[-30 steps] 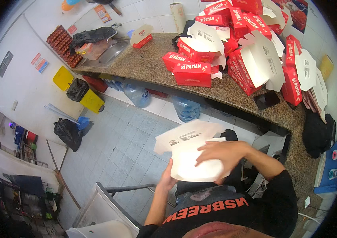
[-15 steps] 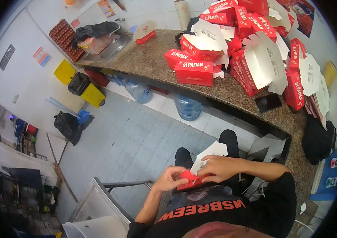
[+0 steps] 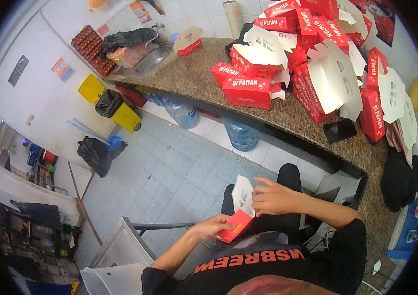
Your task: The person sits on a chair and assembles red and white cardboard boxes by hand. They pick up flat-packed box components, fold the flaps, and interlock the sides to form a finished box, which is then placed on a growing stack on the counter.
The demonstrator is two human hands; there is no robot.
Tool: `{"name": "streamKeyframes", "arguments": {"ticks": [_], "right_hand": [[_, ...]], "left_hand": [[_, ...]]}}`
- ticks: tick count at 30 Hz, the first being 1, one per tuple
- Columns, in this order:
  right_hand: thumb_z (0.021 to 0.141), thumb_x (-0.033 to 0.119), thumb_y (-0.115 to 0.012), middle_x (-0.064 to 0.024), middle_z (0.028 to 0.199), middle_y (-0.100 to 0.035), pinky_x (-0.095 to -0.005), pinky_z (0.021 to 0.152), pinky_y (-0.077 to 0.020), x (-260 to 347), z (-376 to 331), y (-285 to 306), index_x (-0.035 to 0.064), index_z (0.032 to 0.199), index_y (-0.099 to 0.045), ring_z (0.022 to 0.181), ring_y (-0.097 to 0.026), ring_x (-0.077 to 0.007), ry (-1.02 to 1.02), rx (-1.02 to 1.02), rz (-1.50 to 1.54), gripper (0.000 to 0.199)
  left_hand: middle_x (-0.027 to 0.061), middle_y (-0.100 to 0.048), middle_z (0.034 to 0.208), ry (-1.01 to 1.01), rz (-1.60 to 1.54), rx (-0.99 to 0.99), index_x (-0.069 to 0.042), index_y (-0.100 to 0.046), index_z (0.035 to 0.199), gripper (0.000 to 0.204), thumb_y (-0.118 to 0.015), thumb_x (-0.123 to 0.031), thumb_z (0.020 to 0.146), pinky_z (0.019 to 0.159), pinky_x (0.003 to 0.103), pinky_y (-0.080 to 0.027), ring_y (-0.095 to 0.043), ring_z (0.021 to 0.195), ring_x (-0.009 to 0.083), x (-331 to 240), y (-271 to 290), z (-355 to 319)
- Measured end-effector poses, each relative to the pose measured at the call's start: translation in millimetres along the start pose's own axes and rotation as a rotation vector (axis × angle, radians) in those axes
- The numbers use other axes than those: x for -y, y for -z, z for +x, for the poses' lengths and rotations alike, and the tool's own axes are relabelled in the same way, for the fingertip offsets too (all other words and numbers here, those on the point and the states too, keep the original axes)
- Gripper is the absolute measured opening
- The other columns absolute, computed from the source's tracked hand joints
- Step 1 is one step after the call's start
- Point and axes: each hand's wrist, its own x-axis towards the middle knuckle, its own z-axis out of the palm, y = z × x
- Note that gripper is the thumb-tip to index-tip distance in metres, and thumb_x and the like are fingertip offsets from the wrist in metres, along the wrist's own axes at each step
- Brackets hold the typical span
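Over my lap, a small red-and-white cardboard food box point(image 3: 238, 223) is tilted, its white flap point(image 3: 242, 195) standing up. My left hand point(image 3: 213, 227) grips the red end, with the thumb on top of it and the other fingers hidden beneath. At the box's right edge, by the base of the flap, is my right hand point(image 3: 272, 197). Its index finger stretches out while its other fingers curl against the cardboard. What the right fingertips pinch is partly hidden.
Many red food boxes point(image 3: 246, 93), some with raised white lids, crowd the granite counter point(image 3: 179, 73). A black phone point(image 3: 340, 131) lies near its front edge. Below stand large blue water bottles point(image 3: 241, 133). A white bin point(image 3: 115, 282) is at my lower left.
The box has turned so its red outer face shows. My right hand has come out from the box's opening to its right edge, and the left hand has shifted its grip.
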Motion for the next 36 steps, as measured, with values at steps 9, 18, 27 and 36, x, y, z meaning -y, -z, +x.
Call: {"name": "streamKeyframes", "arguments": {"ticks": [9, 18, 27, 36], "right_hand": [[0.096, 0.024, -0.064, -0.0289, 0.152, -0.031, -0.0449, 0.114, -0.0345, 21, -11, -65, 0.0102, 0.126, -0.066, 0.143, -0.037, -0.039, -0.326, -0.129, 0.625, 0.034], [0.102, 0.031, -0.052, -0.0237, 0.109, -0.061, -0.0509, 0.089, -0.0476, 35, 10, -64, 0.0018, 0.099, -0.059, 0.11, -0.056, -0.0421, -0.478, 0.036, 0.608, 0.03], [0.103, 0.028, -0.05, -0.0198, 0.113, -0.057, -0.0449, 0.093, -0.0462, 23, 9, -68, 0.0009, 0.103, -0.06, 0.11, -0.055, -0.0372, -0.346, 0.014, 0.734, 0.029], [0.106, 0.025, -0.047, -0.0179, 0.12, -0.052, -0.0404, 0.099, -0.0436, 28, 13, -68, -0.0002, 0.099, -0.059, 0.115, -0.053, -0.032, -0.346, 0.029, 0.738, 0.029]], "left_hand": [[-0.0012, -0.071, 0.094, -0.08, -0.065, 0.042, -0.002, -0.07, 0.112, 0.025, -0.064, -0.023, 0.1, 0.069, 0.02, -0.051, -0.064, 0.077, 0.0028, 27, -11, 26], [-0.0038, -0.068, 0.084, -0.05, -0.099, 0.061, -0.003, -0.073, 0.106, 0.024, -0.063, -0.025, 0.1, 0.058, 0.019, -0.046, -0.058, 0.068, 0.0018, 20, -19, 11], [-0.0041, -0.066, 0.08, -0.115, 0.021, -0.069, -0.002, -0.073, 0.102, 0.025, -0.063, -0.025, 0.101, 0.055, 0.02, -0.047, -0.058, 0.066, 0.0017, 21, -30, 14], [-0.0055, -0.064, 0.079, -0.168, 0.091, -0.084, -0.002, -0.073, 0.093, 0.025, -0.062, -0.023, 0.102, 0.059, 0.02, -0.043, -0.053, 0.068, 0.0005, 13, -39, 8]]}}
